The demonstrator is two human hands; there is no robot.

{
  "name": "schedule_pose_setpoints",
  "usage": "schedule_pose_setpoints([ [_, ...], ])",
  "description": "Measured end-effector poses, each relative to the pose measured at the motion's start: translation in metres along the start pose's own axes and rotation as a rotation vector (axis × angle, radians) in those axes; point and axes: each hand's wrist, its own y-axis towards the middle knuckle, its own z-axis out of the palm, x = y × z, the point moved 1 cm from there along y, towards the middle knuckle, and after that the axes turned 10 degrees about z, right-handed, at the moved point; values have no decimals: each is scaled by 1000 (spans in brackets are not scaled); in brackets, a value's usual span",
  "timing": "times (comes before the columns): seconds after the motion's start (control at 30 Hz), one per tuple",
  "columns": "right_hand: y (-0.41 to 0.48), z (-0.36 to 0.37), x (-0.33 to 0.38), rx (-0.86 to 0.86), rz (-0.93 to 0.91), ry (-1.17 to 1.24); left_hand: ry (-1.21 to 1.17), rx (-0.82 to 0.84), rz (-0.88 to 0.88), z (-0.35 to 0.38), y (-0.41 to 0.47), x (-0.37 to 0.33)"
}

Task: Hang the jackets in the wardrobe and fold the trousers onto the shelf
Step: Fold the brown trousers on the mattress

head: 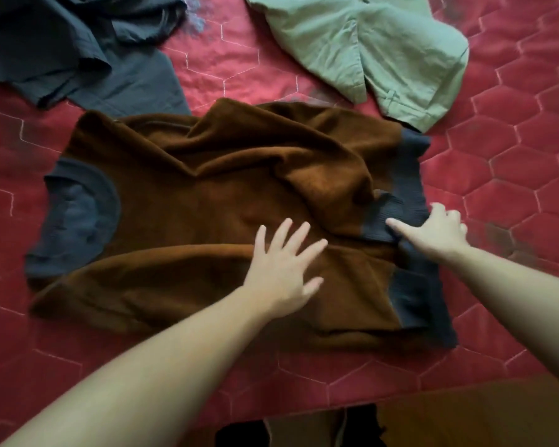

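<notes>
Left hand (284,269) lies flat with fingers spread wide, pressing on the middle of the brown jacket (207,195) and holding nothing. Right hand (433,233) rests on the dark ribbed hem (404,175) just to the right of the left hand, forefinger straight along the band and the other fingers bent; whether it pinches the cloth cannot be told.

The jacket lies rumpled directly under both hands on the red quilted cover (513,156). Its long axis runs crosswise to the forearms: the hem is at the right hand, and the dark rounded neckline (78,214) is well to the left of the left hand. By judgement, the left hand is the nearer one to the collar end, which a hanger would need, and it would have to travel leftward along that axis.

Beyond the left hand's fingertips lies a dark grey garment (78,50). Beyond the right hand lie pale green trousers (368,46), their near edge close to the hem. No brand, label or writing is legible.
</notes>
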Motion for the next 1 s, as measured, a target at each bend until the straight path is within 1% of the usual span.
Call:
schedule_pose_setpoints([
  [0.07,-4,6,-25,44,44,113,5,37,63,18,-1,-39],
  [0.13,-7,11,-44,78,41,238,33,58,90,33,0,-73],
  [0.2,-9,13,-55,123,26,313,35,40,44,47,5,-104],
  [0.3,-10,16,-69,234,-96,327,-33,4,-86,67,15,-144],
  [0.37,-10,19,-74,274,-156,332,-12,-31,-110,79,22,-161],
  [0.43,-6,23,-77,296,-180,353,30,-61,-142,87,28,-171],
  [0.53,-4,26,-76,344,-200,401,30,-112,-214,89,36,-178],
  [0.63,-6,21,-71,378,-219,500,6,-235,-175,86,43,-177],
  [0.67,-7,18,-69,387,-221,528,-71,-304,-195,82,44,-174],
  [0.7,-8,14,-66,414,-214,574,-197,-361,-232,77,44,-171],
  [0.73,-9,10,-63,476,-194,644,-351,-393,-280,71,42,-167],
  [0.8,-9,4,-52,661,-134,767,-687,-456,-398,58,33,-155],
  [0.87,-12,-3,-35,792,-44,760,-1019,-576,-502,41,20,-137],
  [0.9,-14,-6,-25,805,-9,755,-1160,-623,-552,34,13,-128],
  [0.93,-17,-10,-13,800,22,770,-1277,-634,-594,26,6,-121],
  [1.0,-19,-11,10,718,112,824,-1407,-628,-619,18,-5,-109],
])
